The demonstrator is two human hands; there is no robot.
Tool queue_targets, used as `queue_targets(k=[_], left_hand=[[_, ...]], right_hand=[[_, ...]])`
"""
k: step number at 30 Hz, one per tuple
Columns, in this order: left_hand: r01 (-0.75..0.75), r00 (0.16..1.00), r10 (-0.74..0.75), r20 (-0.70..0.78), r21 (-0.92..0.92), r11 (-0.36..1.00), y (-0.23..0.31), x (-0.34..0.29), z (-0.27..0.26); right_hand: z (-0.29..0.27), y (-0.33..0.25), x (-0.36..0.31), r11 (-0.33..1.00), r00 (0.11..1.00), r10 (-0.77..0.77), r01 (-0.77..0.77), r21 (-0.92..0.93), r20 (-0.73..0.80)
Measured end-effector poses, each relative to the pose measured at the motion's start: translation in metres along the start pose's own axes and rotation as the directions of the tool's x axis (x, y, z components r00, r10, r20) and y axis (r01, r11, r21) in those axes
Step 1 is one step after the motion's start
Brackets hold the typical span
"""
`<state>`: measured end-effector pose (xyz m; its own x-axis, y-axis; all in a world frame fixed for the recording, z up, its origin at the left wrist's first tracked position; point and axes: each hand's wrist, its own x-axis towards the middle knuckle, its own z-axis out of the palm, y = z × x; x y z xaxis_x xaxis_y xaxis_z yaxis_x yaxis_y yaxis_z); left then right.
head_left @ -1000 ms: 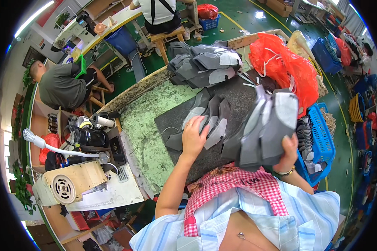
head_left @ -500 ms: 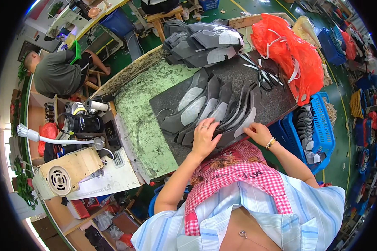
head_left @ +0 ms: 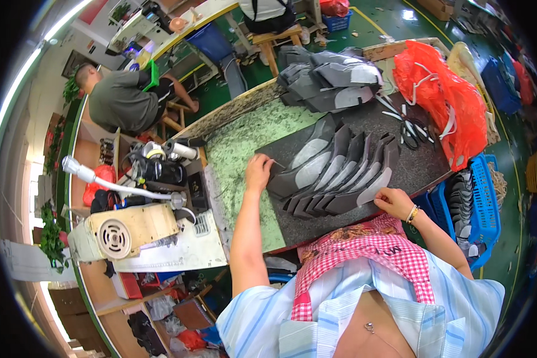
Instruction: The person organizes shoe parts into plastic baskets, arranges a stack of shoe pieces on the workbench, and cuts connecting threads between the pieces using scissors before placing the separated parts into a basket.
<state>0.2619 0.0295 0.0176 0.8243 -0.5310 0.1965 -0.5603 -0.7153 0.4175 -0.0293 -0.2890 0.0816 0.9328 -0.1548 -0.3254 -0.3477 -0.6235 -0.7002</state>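
Curved dark grey cut pieces (head_left: 340,182) with light grey patches lie in an overlapping fan on a dark speckled board (head_left: 280,224). They look like shoe-upper parts, but I cannot be sure. My left hand (head_left: 259,173) is over the board's left edge, away from the fan, its fingertips pinched on a thin pale thread (head_left: 280,164). At the fan's right end, my right hand (head_left: 394,203) has its thumb and fingers closed at the corner of the outermost piece (head_left: 376,185). That hand's fingertips are partly hidden.
Behind the fan sits a heap of similar pieces (head_left: 334,77). Black-handled scissors (head_left: 413,132) lie near a red plastic bag (head_left: 441,95). A blue basket (head_left: 486,203) of pieces stands right. A sewing machine (head_left: 131,232) is left; a seated person (head_left: 125,98) is beyond.
My left hand has left the fanned pieces and moved left to the thread at the board's edge. My right hand stays at the fan's right end. The whole view has shifted.
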Motion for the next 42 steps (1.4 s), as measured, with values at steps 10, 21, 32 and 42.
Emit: queue_targets(k=[10,21,32,42], left_hand=[[0.102,0.993,-0.099,-0.072,0.042,0.994,0.159,-0.039,-0.107],[0.448,0.836,0.059,0.546,-0.739,0.504,0.251,-0.113,-0.057],[0.216,0.904,0.039,0.425,-0.534,0.817,0.286,-0.082,-0.066],[0.432,0.838,0.023,0.546,-0.688,0.583,0.268,-0.123,-0.083]], right_hand=[[-0.010,-0.077,0.022,0.836,0.945,-0.327,0.304,0.456,-0.032],[-0.058,-0.046,0.013,0.839,0.702,-0.481,0.196,0.508,0.524],[-0.058,-0.057,0.014,0.868,0.696,-0.486,0.315,0.383,0.529],[-0.048,-0.068,0.020,0.572,0.510,-0.816,0.650,0.501,0.270]])
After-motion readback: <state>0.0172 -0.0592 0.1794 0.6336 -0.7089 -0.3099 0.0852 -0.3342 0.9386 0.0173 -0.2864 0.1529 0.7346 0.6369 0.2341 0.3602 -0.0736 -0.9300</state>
